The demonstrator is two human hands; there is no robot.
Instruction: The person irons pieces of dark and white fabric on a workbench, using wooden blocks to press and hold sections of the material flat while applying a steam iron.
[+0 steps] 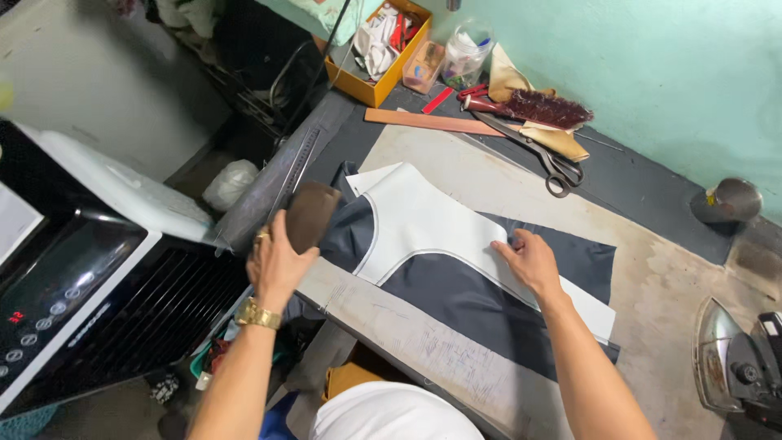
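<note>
Cluttered tailoring table (668, 285) | left hand (275, 265) gripping brown block (311, 213) | right hand (533, 261) flat, open, pinning white pattern piece (432, 224) on dark fabric (456, 297) | looks like pressing/marking stage

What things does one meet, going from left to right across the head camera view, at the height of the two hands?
Dark appliance with a grille → left hand holding a brown block → white pattern piece on dark fabric → right hand → iron.

Far-left black control panel (37, 314), yellow box (383, 81).
</note>
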